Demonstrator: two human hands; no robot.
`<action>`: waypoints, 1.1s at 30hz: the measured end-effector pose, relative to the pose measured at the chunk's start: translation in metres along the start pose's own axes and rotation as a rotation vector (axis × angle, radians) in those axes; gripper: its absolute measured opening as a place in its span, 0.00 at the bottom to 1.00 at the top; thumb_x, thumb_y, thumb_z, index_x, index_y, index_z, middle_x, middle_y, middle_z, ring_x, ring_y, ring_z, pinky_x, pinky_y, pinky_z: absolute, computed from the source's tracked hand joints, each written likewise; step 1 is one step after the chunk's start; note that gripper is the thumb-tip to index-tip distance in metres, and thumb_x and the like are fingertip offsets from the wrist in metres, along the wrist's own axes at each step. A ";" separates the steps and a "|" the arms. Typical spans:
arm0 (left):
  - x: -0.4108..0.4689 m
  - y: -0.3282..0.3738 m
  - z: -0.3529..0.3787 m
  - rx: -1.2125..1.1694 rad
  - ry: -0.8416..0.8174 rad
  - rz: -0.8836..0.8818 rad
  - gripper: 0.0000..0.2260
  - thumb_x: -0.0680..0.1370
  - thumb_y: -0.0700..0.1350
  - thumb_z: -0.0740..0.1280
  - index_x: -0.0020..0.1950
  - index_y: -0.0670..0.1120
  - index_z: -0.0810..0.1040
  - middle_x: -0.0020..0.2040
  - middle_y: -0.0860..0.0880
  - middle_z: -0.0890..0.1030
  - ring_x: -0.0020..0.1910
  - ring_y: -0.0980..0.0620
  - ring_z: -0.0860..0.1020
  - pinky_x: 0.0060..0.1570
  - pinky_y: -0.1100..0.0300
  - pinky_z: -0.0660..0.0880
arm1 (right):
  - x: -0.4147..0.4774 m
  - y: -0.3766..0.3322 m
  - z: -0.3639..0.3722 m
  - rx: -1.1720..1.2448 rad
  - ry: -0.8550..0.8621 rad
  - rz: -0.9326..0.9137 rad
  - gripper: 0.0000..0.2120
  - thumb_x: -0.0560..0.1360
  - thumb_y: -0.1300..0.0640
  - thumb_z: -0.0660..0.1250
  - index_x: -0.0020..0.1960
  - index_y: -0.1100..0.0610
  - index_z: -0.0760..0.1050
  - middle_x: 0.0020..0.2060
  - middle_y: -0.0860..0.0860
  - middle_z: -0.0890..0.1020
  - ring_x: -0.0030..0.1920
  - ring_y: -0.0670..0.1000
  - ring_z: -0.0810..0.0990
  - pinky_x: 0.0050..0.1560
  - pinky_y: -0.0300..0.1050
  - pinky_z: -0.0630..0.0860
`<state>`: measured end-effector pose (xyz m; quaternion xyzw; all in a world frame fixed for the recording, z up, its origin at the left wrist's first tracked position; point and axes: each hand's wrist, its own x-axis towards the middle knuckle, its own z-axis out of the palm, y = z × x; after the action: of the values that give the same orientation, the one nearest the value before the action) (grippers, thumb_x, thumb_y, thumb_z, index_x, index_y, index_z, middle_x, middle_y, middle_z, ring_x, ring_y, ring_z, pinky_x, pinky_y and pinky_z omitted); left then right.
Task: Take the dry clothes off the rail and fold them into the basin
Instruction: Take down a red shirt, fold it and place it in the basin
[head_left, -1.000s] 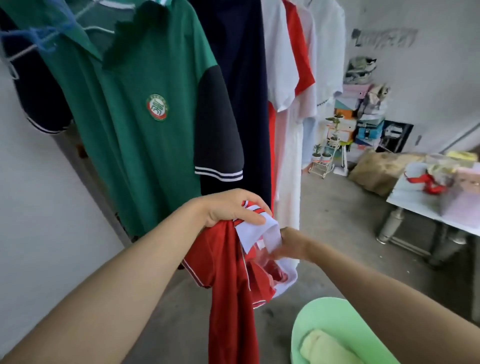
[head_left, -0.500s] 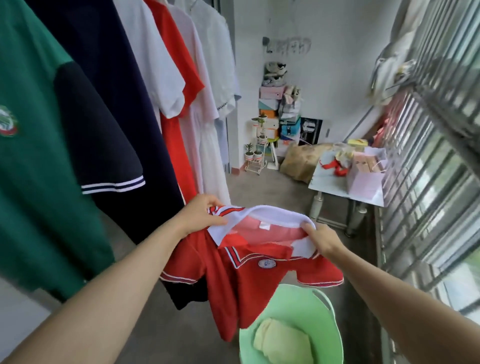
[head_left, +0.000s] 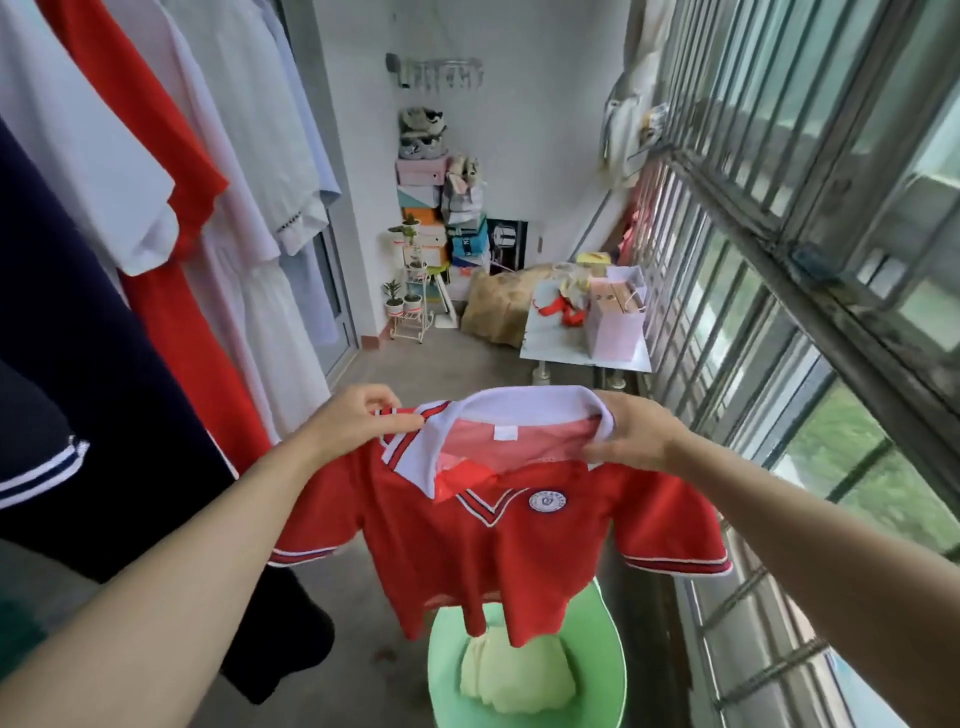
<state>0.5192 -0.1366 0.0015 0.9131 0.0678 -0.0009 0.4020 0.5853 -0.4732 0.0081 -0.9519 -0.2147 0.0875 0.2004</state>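
Whereas a second ago it hung bunched in both fists, item one, the red polo shirt (head_left: 493, 545), is now spread wide by its shoulders at lower centre of the frame, with its badge and white collar facing the camera.

Entries, left to right:

- Hanging clothes, left edge to upper left: a navy garment (head_left: 78, 338), a white shirt (head_left: 78, 130), a red garment (head_left: 171, 260) and pale dresses (head_left: 249, 208). All are still on the rail, which is out of view.
- Left hand (head_left: 358, 421), centre left: its fingers are curled and pinch the shirt's left shoulder beside the collar.
- Right hand (head_left: 634, 436), centre right: thumb and fingers are closed on the collar's other end and the shoulder under it.
- Green basin (head_left: 602, 660), bottom centre: it stands on the floor directly under the shirt's hem. Whether the hem touches it cannot be told.
- Folded pale yellow garment (head_left: 514, 675): it lies inside the basin.
- Table (head_left: 571, 356), middle distance right of centre: it bears a pink bag and red ribbon.
- Window grille (head_left: 779, 260): it fills the right side.

Assessment: the shirt is off the rail and opened flat, so it is ready for folding. The sleeves probably go in first, then a halving, and then it goes into the basin on top of the yellow piece. Several garments remain to be taken down.
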 end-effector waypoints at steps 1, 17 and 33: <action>0.006 0.002 0.000 0.054 -0.067 0.021 0.24 0.57 0.65 0.72 0.36 0.45 0.79 0.30 0.54 0.77 0.31 0.57 0.73 0.38 0.59 0.68 | 0.001 0.002 -0.002 -0.033 -0.017 0.029 0.21 0.61 0.44 0.73 0.52 0.44 0.75 0.41 0.43 0.82 0.44 0.47 0.80 0.46 0.46 0.78; 0.091 0.006 0.022 0.169 -0.002 0.300 0.15 0.73 0.49 0.66 0.28 0.48 0.68 0.27 0.50 0.72 0.32 0.48 0.72 0.34 0.55 0.69 | -0.008 0.008 0.004 -0.067 0.032 0.260 0.07 0.70 0.54 0.71 0.42 0.56 0.75 0.38 0.52 0.80 0.40 0.52 0.78 0.40 0.46 0.73; 0.105 -0.020 0.029 0.428 -0.029 0.229 0.10 0.69 0.34 0.68 0.38 0.49 0.73 0.41 0.44 0.81 0.43 0.42 0.78 0.40 0.57 0.71 | 0.019 0.009 0.019 -0.010 0.041 0.528 0.10 0.75 0.65 0.59 0.50 0.60 0.79 0.38 0.52 0.81 0.46 0.55 0.79 0.34 0.39 0.67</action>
<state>0.6222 -0.1315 -0.0388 0.9791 -0.0436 0.0170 0.1979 0.6004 -0.4657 -0.0145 -0.9775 0.0450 0.1163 0.1702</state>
